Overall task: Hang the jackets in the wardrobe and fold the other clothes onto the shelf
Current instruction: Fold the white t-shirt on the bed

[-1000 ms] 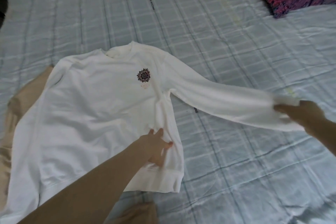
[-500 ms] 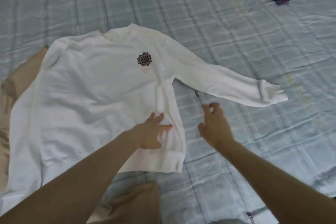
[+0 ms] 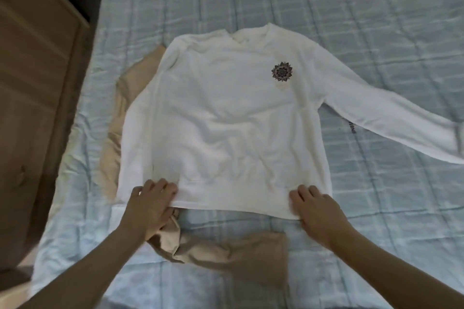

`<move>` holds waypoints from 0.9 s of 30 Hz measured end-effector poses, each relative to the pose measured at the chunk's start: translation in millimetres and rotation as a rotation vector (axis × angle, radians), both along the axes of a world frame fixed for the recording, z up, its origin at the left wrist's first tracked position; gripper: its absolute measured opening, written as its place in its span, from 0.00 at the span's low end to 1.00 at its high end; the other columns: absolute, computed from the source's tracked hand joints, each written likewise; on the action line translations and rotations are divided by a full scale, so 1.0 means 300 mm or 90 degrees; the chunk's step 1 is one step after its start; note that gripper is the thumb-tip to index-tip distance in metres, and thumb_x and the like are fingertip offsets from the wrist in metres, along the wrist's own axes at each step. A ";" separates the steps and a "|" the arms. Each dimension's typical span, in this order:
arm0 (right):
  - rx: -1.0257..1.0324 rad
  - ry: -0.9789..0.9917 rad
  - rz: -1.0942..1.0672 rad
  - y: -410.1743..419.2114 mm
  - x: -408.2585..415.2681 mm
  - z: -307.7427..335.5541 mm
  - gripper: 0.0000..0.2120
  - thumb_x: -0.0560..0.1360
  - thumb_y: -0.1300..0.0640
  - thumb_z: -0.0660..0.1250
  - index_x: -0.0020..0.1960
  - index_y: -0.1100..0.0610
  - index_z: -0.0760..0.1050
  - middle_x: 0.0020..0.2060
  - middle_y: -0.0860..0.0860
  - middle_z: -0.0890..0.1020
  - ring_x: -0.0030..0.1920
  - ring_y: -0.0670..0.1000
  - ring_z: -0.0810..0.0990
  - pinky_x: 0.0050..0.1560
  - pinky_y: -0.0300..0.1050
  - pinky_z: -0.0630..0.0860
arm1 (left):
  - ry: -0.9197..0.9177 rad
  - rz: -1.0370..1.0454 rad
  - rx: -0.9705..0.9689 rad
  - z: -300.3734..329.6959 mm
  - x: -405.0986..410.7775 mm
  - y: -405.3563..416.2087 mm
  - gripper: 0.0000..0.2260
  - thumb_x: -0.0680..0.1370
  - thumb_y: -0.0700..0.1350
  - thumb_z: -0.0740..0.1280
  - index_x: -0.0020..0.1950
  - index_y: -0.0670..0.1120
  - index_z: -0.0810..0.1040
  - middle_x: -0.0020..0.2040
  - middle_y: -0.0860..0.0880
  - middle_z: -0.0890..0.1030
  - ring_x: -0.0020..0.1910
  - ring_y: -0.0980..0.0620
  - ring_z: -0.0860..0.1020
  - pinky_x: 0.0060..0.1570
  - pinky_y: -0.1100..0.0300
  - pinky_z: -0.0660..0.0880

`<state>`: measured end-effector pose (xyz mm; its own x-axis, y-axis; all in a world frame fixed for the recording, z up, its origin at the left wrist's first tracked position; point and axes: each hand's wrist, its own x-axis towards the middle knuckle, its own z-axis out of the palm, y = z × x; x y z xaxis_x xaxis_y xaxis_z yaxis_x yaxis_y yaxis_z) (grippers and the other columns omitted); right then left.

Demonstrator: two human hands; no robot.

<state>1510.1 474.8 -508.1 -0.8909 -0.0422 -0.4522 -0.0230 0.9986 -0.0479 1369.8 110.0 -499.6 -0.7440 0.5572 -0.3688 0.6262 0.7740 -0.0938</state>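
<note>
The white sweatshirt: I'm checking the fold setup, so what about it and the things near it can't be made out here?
Head view:
- The white sweatshirt: the right cuff is cut off by the frame's right edge; the other sleeve is not in sight.
- The beige garment: mostly covered by the sweatshirt, so its type is unclear.
- Small print on the bed sheet beside the sleeve: too small to read.
- The left hand and right hand: fingertips blurred at the hem, grip unclear.

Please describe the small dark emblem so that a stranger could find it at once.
On the pale blue checked bedspread a white sweatshirt lies flat. The emblem sits on its chest, toward the outstretched sleeve. It is the only dark, flower-shaped mark on the white cloth.
</note>
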 end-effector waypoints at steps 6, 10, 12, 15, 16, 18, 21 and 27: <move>0.003 -0.176 0.013 -0.029 -0.071 0.083 0.11 0.73 0.61 0.61 0.50 0.47 0.65 0.47 0.47 0.70 0.53 0.52 0.76 0.41 0.43 0.66 | -0.141 -0.096 0.005 0.043 0.019 0.086 0.16 0.61 0.48 0.74 0.36 0.53 0.66 0.33 0.53 0.75 0.33 0.51 0.77 0.35 0.58 0.68; 0.070 -0.358 0.055 -0.035 -0.124 0.130 0.12 0.73 0.61 0.60 0.54 0.49 0.73 0.54 0.50 0.77 0.56 0.53 0.78 0.47 0.42 0.71 | -0.334 -0.035 -0.069 0.076 0.031 0.100 0.10 0.69 0.48 0.69 0.37 0.51 0.68 0.39 0.55 0.72 0.41 0.52 0.74 0.36 0.61 0.64; 0.113 -0.415 0.083 -0.029 -0.115 0.139 0.15 0.74 0.61 0.60 0.60 0.54 0.75 0.57 0.52 0.78 0.57 0.54 0.78 0.49 0.43 0.73 | -0.409 -0.031 -0.064 0.103 0.045 0.096 0.09 0.69 0.49 0.71 0.38 0.51 0.71 0.41 0.55 0.74 0.41 0.54 0.74 0.37 0.61 0.68; 0.120 -0.445 0.070 -0.005 -0.066 0.123 0.18 0.76 0.62 0.60 0.66 0.55 0.71 0.62 0.53 0.76 0.62 0.54 0.76 0.56 0.45 0.72 | -0.484 0.005 -0.049 0.120 0.066 0.084 0.12 0.70 0.58 0.71 0.46 0.52 0.78 0.46 0.57 0.79 0.46 0.56 0.76 0.50 0.59 0.74; 0.116 -0.452 0.058 -0.001 -0.051 0.115 0.20 0.76 0.61 0.61 0.68 0.55 0.68 0.64 0.53 0.74 0.64 0.54 0.74 0.60 0.45 0.72 | -0.459 0.013 -0.023 0.117 0.067 0.071 0.14 0.72 0.62 0.68 0.49 0.53 0.78 0.47 0.58 0.79 0.47 0.57 0.75 0.53 0.59 0.73; 0.115 -0.477 0.021 -0.018 -0.042 0.110 0.26 0.75 0.59 0.64 0.71 0.56 0.63 0.67 0.54 0.71 0.66 0.55 0.72 0.63 0.46 0.70 | -0.313 0.051 0.070 0.089 0.057 0.020 0.18 0.74 0.65 0.57 0.50 0.54 0.75 0.46 0.59 0.75 0.46 0.58 0.72 0.51 0.60 0.68; 0.171 -0.523 0.037 -0.084 -0.073 0.121 0.23 0.74 0.57 0.64 0.68 0.58 0.70 0.64 0.54 0.75 0.63 0.56 0.76 0.63 0.48 0.73 | -0.051 0.160 0.118 0.039 0.052 -0.101 0.19 0.68 0.65 0.55 0.45 0.51 0.70 0.43 0.54 0.69 0.44 0.50 0.73 0.41 0.55 0.68; 0.148 -0.384 0.075 -0.256 -0.213 0.133 0.15 0.74 0.58 0.58 0.58 0.56 0.77 0.48 0.50 0.80 0.52 0.54 0.81 0.52 0.49 0.78 | -0.065 0.437 0.098 0.030 0.071 -0.356 0.10 0.73 0.55 0.67 0.48 0.54 0.68 0.44 0.51 0.77 0.43 0.46 0.79 0.42 0.50 0.78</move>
